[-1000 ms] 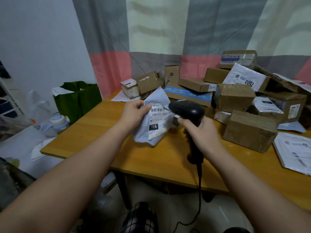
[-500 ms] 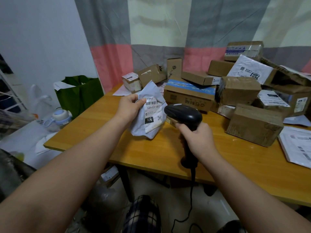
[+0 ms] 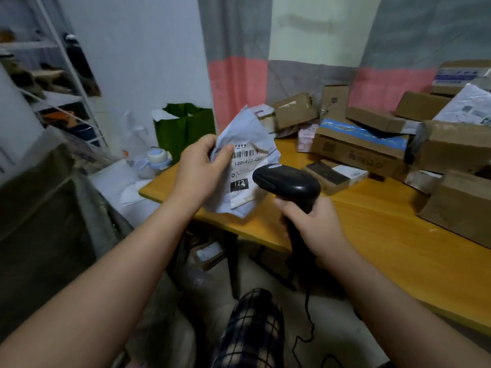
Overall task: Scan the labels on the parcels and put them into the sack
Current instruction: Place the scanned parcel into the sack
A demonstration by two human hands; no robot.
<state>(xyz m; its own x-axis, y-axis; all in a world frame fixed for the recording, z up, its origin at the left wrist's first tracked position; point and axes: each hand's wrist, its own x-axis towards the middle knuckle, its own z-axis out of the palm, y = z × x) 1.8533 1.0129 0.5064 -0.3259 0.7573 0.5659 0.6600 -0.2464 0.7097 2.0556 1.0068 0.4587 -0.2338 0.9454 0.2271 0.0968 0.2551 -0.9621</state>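
My left hand (image 3: pixel 198 168) grips a crumpled pale blue mailer parcel (image 3: pixel 245 139) by its left edge, thumb on the white barcode label (image 3: pixel 243 168) that faces me. My right hand (image 3: pixel 316 225) holds the handle of a black barcode scanner (image 3: pixel 288 181), whose head sits just right of the label and points toward it. A large grey-brown sack (image 3: pixel 45 208) hangs at the left, beside the table. Several brown cardboard parcels (image 3: pixel 358 147) are piled on the wooden table (image 3: pixel 385 235) at the right.
A green paper bag (image 3: pixel 183 128) stands beyond the table's left end. A white wire shelf (image 3: pixel 53 83) fills the upper left. The scanner cable (image 3: pixel 308 322) trails to the floor. My knee in checked cloth (image 3: pixel 252 328) is below. A striped curtain (image 3: pixel 305 49) hangs behind.
My view has swung left, bringing the sack and shelf into sight. Both hands with the mailer and scanner have shifted left toward the table's corner, the scanner staying close to the label.
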